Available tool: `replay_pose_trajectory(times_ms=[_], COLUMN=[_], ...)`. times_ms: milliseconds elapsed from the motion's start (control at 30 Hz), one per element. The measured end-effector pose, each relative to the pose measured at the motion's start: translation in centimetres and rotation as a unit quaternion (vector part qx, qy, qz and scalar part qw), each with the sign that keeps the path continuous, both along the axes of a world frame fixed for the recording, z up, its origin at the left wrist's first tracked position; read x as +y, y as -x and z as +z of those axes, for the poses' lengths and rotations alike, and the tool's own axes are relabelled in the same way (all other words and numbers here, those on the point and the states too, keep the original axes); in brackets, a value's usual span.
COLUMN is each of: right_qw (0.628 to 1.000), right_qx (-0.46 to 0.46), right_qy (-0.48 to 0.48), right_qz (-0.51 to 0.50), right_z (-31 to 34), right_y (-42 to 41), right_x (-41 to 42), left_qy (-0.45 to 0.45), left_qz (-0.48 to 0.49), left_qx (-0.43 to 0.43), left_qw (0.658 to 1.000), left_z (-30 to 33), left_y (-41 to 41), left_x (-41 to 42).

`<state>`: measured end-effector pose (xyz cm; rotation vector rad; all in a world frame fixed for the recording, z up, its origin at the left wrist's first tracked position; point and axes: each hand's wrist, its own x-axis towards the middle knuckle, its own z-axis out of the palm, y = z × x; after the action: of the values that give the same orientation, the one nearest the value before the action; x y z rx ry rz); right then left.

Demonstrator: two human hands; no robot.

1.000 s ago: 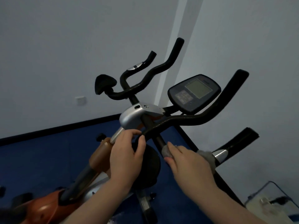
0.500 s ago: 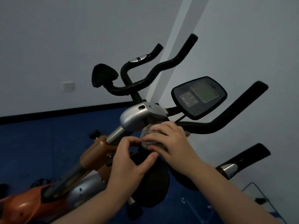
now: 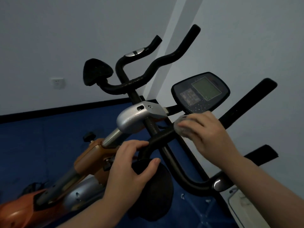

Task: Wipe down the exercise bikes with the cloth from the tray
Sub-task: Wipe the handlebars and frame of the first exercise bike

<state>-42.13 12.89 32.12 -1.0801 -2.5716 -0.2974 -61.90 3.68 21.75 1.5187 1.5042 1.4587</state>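
Head view looks down along an orange-framed exercise bike (image 3: pixel 85 163) standing on a blue floor (image 3: pixel 32 145) against a pale wall (image 3: pixel 65 30). Right hand (image 3: pixel 209 134) is clenched around a grey cloth (image 3: pixel 180 125), pressing it onto the black handlebar (image 3: pixel 162 137); only a crumpled edge of the cloth shows past the fingertips, on the side toward the left hand. Just above that hand sits the dark console (image 3: pixel 200 92) with its greenish screen, tilted and flecked with small droplets. Up and to the left of the right hand, the silver stem cover (image 3: pixel 139 117) caps the post.

Left hand (image 3: pixel 131 165) grips the lower bend of the same handlebar, fingers curled over the top of the tube and thumb pressed against a round black pad (image 3: pixel 154 186) beneath it. Both hands are near each other, with a short length of bare bar between them.

Beyond the hands, a second set of black handlebars (image 3: pixel 153 69) rises toward the wall. Below the right forearm, at the frame's lower right edge, part of a clear tray (image 3: pixel 241 206) is visible.
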Motion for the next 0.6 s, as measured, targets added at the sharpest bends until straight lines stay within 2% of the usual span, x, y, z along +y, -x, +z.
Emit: replay_pose_trajectory(times_ms=[100, 200, 300, 400, 467, 533, 600], right_qw=[0.996, 0.997, 0.998, 0.986, 0.984, 0.991, 0.991], right_qx=[0.076, 0.058, 0.021, 0.092, 0.125, 0.105, 0.09], right_qy=[0.009, 0.052, -0.003, -0.023, -0.011, 0.015, 0.004], right_qz=[-0.048, -0.014, -0.061, -0.136, -0.123, -0.081, -0.094], right_z=[-1.2, -3.0, -1.1, 0.5, -0.7, -2.4, -2.5], right_y=[2.0, 4.7, 0.6, -1.0, 2.2, 4.6, 3.2], right_x=[-1.0, -2.8, -1.6, -1.3, -1.9, -3.2, -3.3], left_qy=[-0.006, -0.003, 0.005, 0.007, 0.01, 0.016, 0.025], left_qz=[0.004, -0.016, -0.049, -0.087, -0.121, -0.135, -0.146], left_qx=[-0.007, 0.01, 0.065, 0.09, 0.109, 0.112, 0.109], left_qw=[1.0, 1.0, 0.997, 0.992, 0.987, 0.984, 0.983], left_z=[0.2, 0.6, 1.4, 2.9, 3.5, 3.6, 3.3], left_y=[-0.1, 0.1, 1.2, 1.6, 1.3, 1.1, 1.5], left_x=[0.1, 0.1, 0.7, 2.1, 3.0, 3.2, 3.1])
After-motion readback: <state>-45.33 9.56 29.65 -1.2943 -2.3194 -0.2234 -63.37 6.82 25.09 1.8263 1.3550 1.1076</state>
